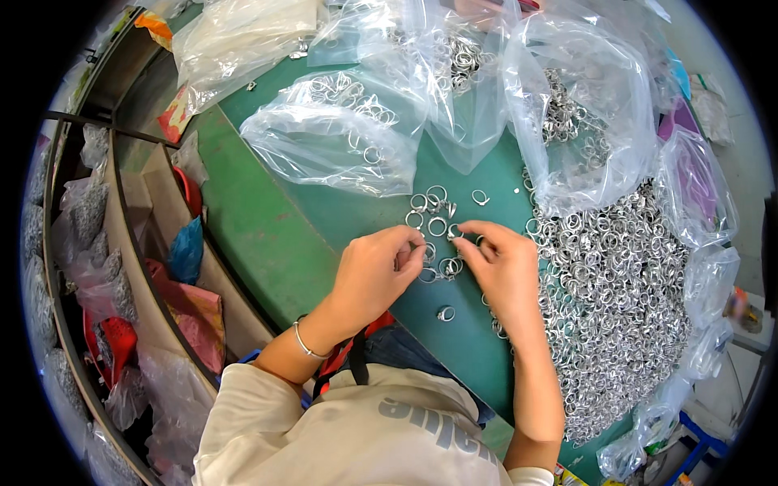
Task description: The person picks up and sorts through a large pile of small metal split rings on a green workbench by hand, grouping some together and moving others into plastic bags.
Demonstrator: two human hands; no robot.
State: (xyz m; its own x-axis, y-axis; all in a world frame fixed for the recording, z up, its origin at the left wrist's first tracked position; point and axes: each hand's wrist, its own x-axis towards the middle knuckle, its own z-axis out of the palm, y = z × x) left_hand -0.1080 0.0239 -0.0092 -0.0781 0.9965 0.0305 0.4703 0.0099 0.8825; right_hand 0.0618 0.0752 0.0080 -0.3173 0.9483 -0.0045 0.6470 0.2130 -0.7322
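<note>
My left hand (379,266) is closed in a pinch at the left side of a small group of silver metal rings (437,226) on the green table. One ring touches or lies just beside its fingertips; what they hold, if anything, cannot be made out. Opposite it, my right hand (504,261) pinches a silver ring (455,232) between thumb and forefinger. A lone ring (446,313) lies nearer to me, another (480,197) a little farther off. To the right of my right hand spreads a large pile of silver rings (616,316).
Clear plastic bags with rings, one at far left (324,142) and one at far right (579,113), rest on the green table (279,219). A purple bagged item (693,174) borders the pile. Left stands a shelf (150,267) holding bagged goods and a blue bag (186,251).
</note>
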